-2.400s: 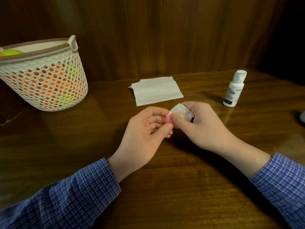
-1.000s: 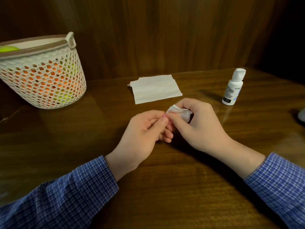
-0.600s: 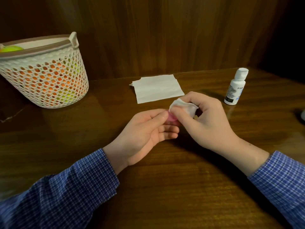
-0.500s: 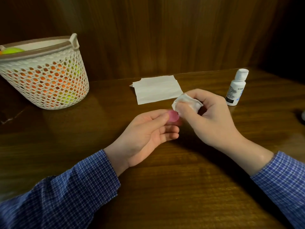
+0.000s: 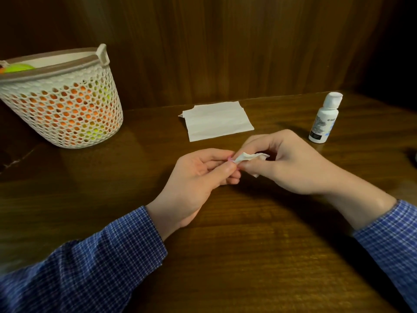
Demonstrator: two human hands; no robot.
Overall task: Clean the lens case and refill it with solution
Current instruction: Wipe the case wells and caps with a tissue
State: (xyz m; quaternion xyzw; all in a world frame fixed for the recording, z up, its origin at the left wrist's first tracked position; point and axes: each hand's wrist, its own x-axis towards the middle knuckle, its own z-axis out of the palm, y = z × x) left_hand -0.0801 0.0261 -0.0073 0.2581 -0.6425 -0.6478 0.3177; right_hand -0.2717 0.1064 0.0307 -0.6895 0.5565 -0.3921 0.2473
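One solution bottle (image 5: 324, 119), one flat tissue (image 5: 216, 123) and one mesh basket (image 5: 65, 105) stand on the table (image 5: 248, 245). At mid-frame, the left hand (image 5: 198, 177) pinches a pink lens case piece (image 5: 230, 158), barely visible at its fingertips. The right hand (image 5: 291, 163) grips a crumpled tissue (image 5: 249, 158) pressed against it.

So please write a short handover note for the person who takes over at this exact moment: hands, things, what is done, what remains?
Left hand: pinches the small pink lens case part, almost hidden by the fingertips.
Right hand: holds a crumpled white tissue against that pink part.
Solution bottle: upright on the table, cap on, to the right, untouched.
Spare folded tissue: flat on the table behind the hands.
Done: wiping is under way; how clean the part is cannot be seen.
Left: finish wiping, open the bottle, refill the case.
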